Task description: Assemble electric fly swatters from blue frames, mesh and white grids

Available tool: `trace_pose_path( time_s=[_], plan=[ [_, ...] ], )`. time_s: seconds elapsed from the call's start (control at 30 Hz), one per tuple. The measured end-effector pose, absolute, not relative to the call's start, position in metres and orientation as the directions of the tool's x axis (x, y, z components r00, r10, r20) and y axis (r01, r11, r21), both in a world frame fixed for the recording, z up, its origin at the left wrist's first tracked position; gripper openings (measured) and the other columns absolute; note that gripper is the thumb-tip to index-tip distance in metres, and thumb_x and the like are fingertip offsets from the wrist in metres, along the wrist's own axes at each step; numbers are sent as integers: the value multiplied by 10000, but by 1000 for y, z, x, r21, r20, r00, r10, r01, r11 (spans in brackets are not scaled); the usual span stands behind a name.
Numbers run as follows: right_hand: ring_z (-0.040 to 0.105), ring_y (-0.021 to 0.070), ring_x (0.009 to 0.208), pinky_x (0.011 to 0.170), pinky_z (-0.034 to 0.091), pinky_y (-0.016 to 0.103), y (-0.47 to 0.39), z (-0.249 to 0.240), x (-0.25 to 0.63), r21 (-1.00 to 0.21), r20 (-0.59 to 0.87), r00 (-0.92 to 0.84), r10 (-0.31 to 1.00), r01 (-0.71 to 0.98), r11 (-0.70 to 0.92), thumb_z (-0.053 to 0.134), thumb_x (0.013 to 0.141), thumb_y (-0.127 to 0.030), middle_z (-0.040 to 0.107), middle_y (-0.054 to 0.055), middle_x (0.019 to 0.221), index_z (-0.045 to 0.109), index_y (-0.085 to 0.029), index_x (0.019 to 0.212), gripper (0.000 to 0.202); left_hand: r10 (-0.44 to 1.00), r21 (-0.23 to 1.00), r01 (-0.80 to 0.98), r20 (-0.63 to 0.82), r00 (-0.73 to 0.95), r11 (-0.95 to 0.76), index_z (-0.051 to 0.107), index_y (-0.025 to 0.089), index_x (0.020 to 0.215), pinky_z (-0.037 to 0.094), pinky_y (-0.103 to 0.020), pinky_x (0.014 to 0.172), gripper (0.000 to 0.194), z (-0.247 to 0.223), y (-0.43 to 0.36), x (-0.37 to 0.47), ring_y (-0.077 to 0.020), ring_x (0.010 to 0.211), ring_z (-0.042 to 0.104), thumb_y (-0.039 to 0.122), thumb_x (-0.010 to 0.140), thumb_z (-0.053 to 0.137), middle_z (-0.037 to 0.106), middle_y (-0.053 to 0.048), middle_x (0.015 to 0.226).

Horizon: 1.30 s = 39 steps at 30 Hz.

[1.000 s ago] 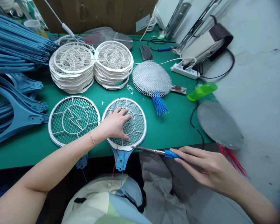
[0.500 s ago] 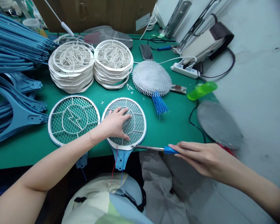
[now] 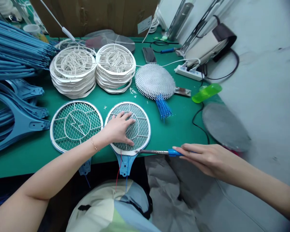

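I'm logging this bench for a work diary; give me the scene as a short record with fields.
Left hand: spread on right racket
Right hand: holds tool by blue handle
Tool tip: at right racket's lower rim
Wires: red and blue, at right racket's neck
Left racket: bolt-patterned, beside right racket
Beyond: two stacks of white frames, mesh pile

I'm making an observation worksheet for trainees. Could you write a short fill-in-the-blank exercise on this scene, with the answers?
1. The left hand lies spread on a racket, from which a blue wire and a ____ wire hang.
2. The right hand holds a tool whose handle is ____.
3. Inside a circle, the other racket shows the shape of a ____.
4. The table top is coloured ____.

Missing words: red; blue; lightning bolt; green.
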State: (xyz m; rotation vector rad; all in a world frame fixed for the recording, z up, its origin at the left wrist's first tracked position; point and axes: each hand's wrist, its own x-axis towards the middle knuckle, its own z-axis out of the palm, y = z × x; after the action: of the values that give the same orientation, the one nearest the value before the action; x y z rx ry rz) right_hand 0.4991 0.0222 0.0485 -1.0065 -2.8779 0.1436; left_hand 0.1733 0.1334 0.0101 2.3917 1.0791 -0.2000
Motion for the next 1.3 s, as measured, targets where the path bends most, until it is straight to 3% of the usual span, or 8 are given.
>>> trace_pose_path(
  time_s=[0.13, 0.27, 0.4, 0.57, 0.7, 0.83, 1.13, 1.3],
  plan=[
    [695, 145, 772, 650, 533, 245, 9, 43, 514, -198, 274, -597, 754, 732, 652, 571, 990, -218, 726, 37, 1013, 638, -257, 1297, 317, 660, 393, 732, -325, 677, -557, 367, 215, 1538, 234, -645, 1175, 1087, 9, 133, 172, -442, 1512, 128, 675, 651, 795, 167, -126, 1677],
    [682, 223, 816, 745, 548, 318, 17, 24, 544, -151, 491, -70, 868, 975, 164, 553, 978, -291, 699, 106, 982, 682, -199, 1246, 312, 660, 380, 735, -330, 675, -562, 346, 217, 1551, 226, -648, 1173, 1101, 9, 131, 171, -444, 1513, 117, 692, 659, 783, 142, -128, 1682],
    [654, 290, 820, 736, 532, 393, 70, -6, 560, -40, 313, 214, 925, 976, -212, 384, 971, -278, 651, 201, 1006, 606, -25, 1317, 483, 670, 356, 731, -299, 679, -582, 366, 209, 1543, 283, -620, 1149, 1064, 10, 129, 171, -438, 1473, 224, 708, 685, 748, 225, -149, 1653],
    [633, 311, 932, 838, 510, 414, 146, -13, 545, -96, 91, 366, 926, 929, -357, 406, 927, -195, 605, 272, 1070, 543, 72, 1313, 489, 678, 271, 721, -246, 692, -638, 371, 203, 1538, 393, -533, 1073, 1031, 15, 123, 173, -407, 1310, 445, 700, 713, 739, 445, -169, 1499],
    [628, 296, 965, 887, 511, 452, 113, 2, 476, -277, 369, 189, 910, 957, -86, 469, 920, -258, 624, 202, 1091, 569, -69, 1291, 428, 674, 196, 699, -188, 715, -687, 416, 213, 1497, 491, -429, 927, 890, 17, 114, 174, -324, 1110, 590, 623, 778, 744, 584, -151, 1330],
    [633, 250, 1059, 958, 530, 424, 14, 7, 368, -328, 422, -648, 634, 542, 773, 506, 881, -258, 684, 118, 1112, 610, -179, 1244, 385, 665, 153, 683, -158, 730, -714, 565, 181, 1332, 492, -427, 950, 641, 13, 105, 171, -337, 1230, 544, 583, 850, 697, 510, -182, 1465],
    [707, 210, 989, 886, 625, 309, -55, -48, 307, -467, 633, -370, 680, 518, 716, 652, 863, -21, 721, 101, 909, 699, -85, 1030, 185, 647, 163, 669, -172, 743, -725, 524, 142, 1400, 488, -427, 954, 635, 6, 97, 162, -338, 1230, 537, 580, 940, 551, 333, -167, 1611],
    [729, 241, 1018, 891, 644, 321, -79, -63, 305, -513, 666, -244, 705, 535, 671, 693, 808, 35, 744, 106, 908, 701, -77, 1085, 299, 561, 266, 613, -251, 789, -744, 325, 104, 1550, 354, -470, 1126, 1086, 11, 96, 152, -404, 1391, 345, 761, 741, 631, 289, -163, 1629]
  ],
)
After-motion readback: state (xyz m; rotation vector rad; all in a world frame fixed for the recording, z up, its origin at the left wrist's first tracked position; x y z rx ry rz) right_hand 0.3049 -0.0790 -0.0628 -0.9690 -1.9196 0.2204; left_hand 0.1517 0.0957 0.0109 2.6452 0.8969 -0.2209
